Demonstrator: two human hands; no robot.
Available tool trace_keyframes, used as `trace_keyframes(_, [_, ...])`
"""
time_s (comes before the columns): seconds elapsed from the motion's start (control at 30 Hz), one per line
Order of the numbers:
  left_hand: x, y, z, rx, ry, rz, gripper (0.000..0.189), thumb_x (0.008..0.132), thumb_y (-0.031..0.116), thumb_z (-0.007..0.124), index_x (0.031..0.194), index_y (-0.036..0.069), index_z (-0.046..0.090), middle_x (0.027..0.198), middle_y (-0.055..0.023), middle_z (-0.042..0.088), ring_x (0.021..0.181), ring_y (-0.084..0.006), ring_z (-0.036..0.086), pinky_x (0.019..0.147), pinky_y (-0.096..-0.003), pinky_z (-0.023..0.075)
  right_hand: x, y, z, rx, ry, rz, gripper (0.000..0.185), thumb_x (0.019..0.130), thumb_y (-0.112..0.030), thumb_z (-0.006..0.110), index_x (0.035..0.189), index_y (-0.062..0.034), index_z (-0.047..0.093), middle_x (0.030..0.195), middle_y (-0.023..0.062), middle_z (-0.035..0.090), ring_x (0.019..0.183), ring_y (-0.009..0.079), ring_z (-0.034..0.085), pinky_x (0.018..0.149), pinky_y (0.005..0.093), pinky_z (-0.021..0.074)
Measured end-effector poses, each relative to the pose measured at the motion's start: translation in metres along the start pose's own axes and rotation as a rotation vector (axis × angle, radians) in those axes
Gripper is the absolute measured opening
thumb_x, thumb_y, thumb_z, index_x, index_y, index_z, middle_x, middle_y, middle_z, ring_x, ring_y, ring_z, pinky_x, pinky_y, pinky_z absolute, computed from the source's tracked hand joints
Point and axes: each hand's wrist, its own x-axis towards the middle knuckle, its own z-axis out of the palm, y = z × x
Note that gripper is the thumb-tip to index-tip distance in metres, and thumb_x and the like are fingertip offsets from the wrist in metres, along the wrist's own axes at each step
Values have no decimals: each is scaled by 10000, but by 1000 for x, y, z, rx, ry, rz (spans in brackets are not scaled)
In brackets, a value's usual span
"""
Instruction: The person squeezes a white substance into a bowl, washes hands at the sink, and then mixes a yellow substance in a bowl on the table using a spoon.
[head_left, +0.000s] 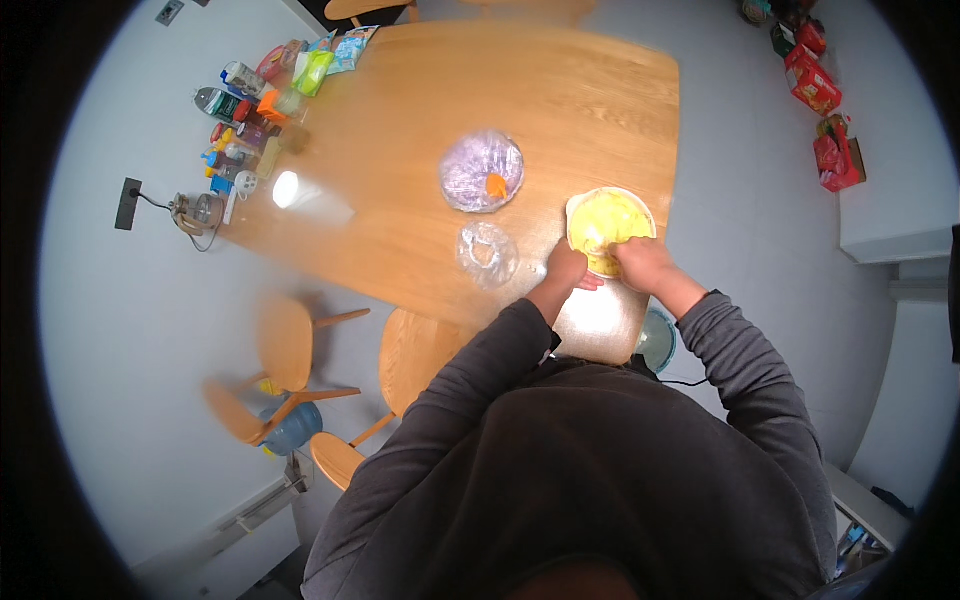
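Observation:
A white bowl (574, 208) of soft yellow food (611, 217) stands near the table's right edge. My left hand (568, 264) grips its near left rim, with fingers reaching below it. Over the near right rim, my right hand (646, 264) is curled with its fingers at the yellow food. A pale patch shows in the food beside those fingers; whether they hold a utensil cannot be made out. Left of the bowl lies a crumpled clear plastic cover (487, 255). Farther off sits a plastic-wrapped round bundle with purple contents (480, 171) and an orange piece (496, 186) on it.
Bottles, jars and packets (251, 124) crowd the far left of the wooden table (390, 135). A glass kettle (202, 211) stands at its left corner. Wooden chairs (289, 341) and a blue water jug (296, 427) are at lower left. A bucket (657, 341) stands below the right edge.

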Motion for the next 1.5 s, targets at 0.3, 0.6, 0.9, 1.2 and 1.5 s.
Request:
trace_keyframes(0.3, [6, 2, -2, 23, -31, -10, 544, 850, -30, 230, 1371, 119, 187, 792, -302, 583, 580, -360, 658, 422, -394, 560, 42, 9, 0, 248, 148, 345, 274, 782, -78, 542, 1045, -86, 619, 915, 164, 666, 886, 313, 652, 750, 410, 519])
trace_keyframes(0.6, [11, -4, -2, 46, -13, -10, 520, 848, -62, 282, 1330, 71, 138, 774, -326, 574, 567, -403, 646, 404, -451, 547, 13, 13, -7, 123, 25, 133, 268, 802, -99, 525, 1052, -110, 621, 904, 167, 667, 869, 310, 652, 745, 416, 516])
trace_keyframes(0.9, [12, -6, -2, 11, -27, -3, 533, 846, -64, 279, 1336, 91, 138, 778, -324, 566, 564, -401, 645, 410, -456, 548, 32, 30, 3, 464, 247, 440, 207, 851, -170, 505, 987, -96, 642, 915, 179, 657, 895, 346, 630, 773, 441, 497])
trace_keyframes(1.2, [8, -2, -1, 1, -32, 6, 477, 848, -68, 269, 1292, 82, 183, 781, -327, 570, 546, -400, 641, 391, -444, 544, 31, 23, 11, 578, 64, 368, 212, 810, -186, 545, 933, -71, 673, 971, 213, 646, 921, 345, 628, 830, 392, 485])
trace_keyframes(1.5, [0, -2, 0, 32, -43, -2, 507, 888, 29, 231, 1385, 121, 197, 828, -263, 574, 599, -330, 658, 468, -384, 572, 37, 41, 12, 667, 129, 634, 252, 813, -107, 506, 1025, -66, 635, 969, 197, 650, 934, 341, 629, 797, 404, 498])
